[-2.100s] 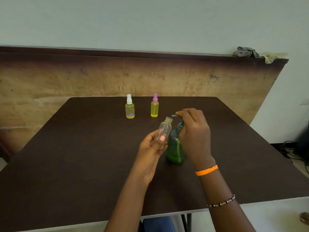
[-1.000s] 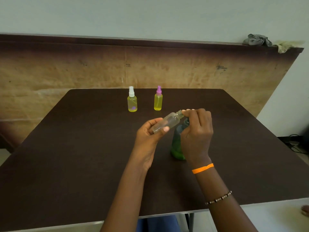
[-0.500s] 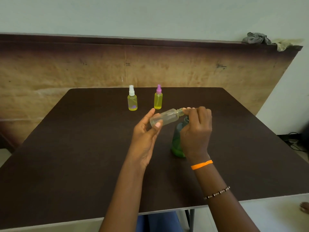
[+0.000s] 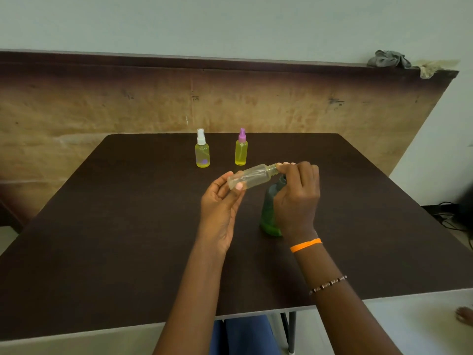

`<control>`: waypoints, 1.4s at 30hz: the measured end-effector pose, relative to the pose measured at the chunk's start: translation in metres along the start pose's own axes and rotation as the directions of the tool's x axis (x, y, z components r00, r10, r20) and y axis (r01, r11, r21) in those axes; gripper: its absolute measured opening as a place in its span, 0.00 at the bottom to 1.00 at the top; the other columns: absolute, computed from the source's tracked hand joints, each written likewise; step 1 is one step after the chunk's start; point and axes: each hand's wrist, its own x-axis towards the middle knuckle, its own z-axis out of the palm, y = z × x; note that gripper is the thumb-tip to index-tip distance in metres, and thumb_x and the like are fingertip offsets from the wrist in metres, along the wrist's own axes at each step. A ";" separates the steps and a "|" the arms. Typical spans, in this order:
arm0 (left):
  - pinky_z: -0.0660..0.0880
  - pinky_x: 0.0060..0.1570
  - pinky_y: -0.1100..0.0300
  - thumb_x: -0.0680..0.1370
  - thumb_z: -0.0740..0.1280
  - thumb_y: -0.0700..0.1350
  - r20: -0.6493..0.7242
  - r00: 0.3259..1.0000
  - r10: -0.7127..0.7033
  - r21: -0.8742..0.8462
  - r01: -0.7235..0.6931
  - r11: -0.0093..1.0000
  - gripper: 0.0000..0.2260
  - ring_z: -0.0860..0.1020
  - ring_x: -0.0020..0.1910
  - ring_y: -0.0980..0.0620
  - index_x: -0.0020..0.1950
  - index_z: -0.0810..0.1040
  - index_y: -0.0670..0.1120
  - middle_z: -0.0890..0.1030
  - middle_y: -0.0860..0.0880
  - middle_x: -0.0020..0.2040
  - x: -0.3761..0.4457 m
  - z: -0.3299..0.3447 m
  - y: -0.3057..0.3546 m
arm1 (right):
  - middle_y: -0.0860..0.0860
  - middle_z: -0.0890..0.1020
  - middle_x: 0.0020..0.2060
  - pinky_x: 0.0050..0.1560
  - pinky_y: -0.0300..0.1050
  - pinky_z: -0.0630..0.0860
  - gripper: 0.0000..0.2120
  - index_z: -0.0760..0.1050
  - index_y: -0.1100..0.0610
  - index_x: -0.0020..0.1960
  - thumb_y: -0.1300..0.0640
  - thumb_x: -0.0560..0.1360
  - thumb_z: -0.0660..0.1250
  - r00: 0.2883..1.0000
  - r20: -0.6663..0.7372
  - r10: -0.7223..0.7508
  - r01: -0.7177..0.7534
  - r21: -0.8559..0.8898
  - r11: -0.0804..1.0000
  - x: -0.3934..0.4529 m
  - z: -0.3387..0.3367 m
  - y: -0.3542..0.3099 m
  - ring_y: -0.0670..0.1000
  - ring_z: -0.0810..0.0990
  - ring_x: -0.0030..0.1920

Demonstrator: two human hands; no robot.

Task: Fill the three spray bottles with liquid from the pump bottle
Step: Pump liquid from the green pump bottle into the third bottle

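The left hand (image 4: 220,208) pinches the empty bottle (image 4: 252,176), tipped sideways above the table (image 4: 115,226), its mouth at the pump. The right hand (image 4: 298,198) curls over the green pump bottle (image 4: 268,213).

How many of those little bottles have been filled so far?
Two look done: the white-capped bottle and pink-capped bottle stand capped with yellow liquid. In hand: the left hand holds the uncapped clear bottle tilted, mouth at the green pump bottle, whose top the right hand covers. It looks nearly empty; filling and capping remain.
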 end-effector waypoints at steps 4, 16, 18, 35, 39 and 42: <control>0.78 0.46 0.66 0.74 0.65 0.32 -0.008 1.000 -0.011 -0.024 0.011 1.000 0.12 0.81 0.48 0.54 0.56 0.73 0.42 0.81 0.45 0.51 -0.003 0.000 0.000 | 0.60 0.75 0.34 0.33 0.54 0.73 0.14 0.78 0.67 0.40 0.71 0.75 0.54 1.000 0.018 -0.009 0.009 -0.016 1.000 0.001 -0.001 -0.001 0.57 0.70 0.35; 0.78 0.47 0.67 0.73 0.67 0.31 -0.041 0.999 0.033 0.014 -0.033 0.999 0.13 0.79 0.53 0.52 0.55 0.75 0.42 0.79 0.45 0.53 -0.002 0.002 0.003 | 0.59 0.74 0.33 0.33 0.53 0.72 0.10 0.77 0.67 0.40 0.75 0.71 0.59 1.000 0.025 -0.007 0.007 -0.039 0.999 0.001 0.001 0.003 0.56 0.69 0.35; 0.78 0.47 0.66 0.72 0.67 0.32 -0.035 0.999 0.038 0.015 -0.038 0.999 0.13 0.79 0.53 0.52 0.55 0.75 0.42 0.79 0.45 0.53 -0.002 0.002 0.004 | 0.59 0.74 0.33 0.33 0.53 0.72 0.11 0.77 0.67 0.40 0.75 0.70 0.58 0.999 0.037 0.000 0.002 -0.046 0.999 0.002 0.001 0.002 0.56 0.69 0.35; 0.78 0.50 0.65 0.73 0.66 0.31 -0.028 0.999 0.029 0.032 -0.028 0.999 0.12 0.79 0.52 0.52 0.54 0.75 0.42 0.79 0.45 0.52 -0.005 0.005 0.007 | 0.59 0.75 0.35 0.34 0.48 0.71 0.12 0.79 0.67 0.43 0.70 0.76 0.56 0.999 0.041 -0.020 0.021 -0.001 1.000 0.005 -0.005 0.003 0.54 0.69 0.37; 0.78 0.50 0.65 0.73 0.67 0.31 -0.012 1.000 0.026 0.022 -0.026 0.999 0.12 0.80 0.51 0.53 0.54 0.75 0.41 0.79 0.45 0.51 -0.004 0.008 0.009 | 0.59 0.75 0.36 0.36 0.46 0.69 0.13 0.77 0.66 0.40 0.70 0.69 0.54 0.993 0.121 -0.006 0.006 0.004 1.000 0.022 -0.012 -0.003 0.54 0.69 0.38; 0.78 0.48 0.66 0.73 0.67 0.31 -0.019 0.999 0.026 0.030 -0.026 0.999 0.12 0.80 0.50 0.54 0.54 0.75 0.42 0.79 0.46 0.51 -0.003 0.007 0.007 | 0.59 0.75 0.35 0.35 0.47 0.70 0.12 0.77 0.66 0.40 0.71 0.68 0.55 0.995 0.100 0.008 -0.003 -0.044 0.999 0.018 -0.008 -0.003 0.54 0.68 0.38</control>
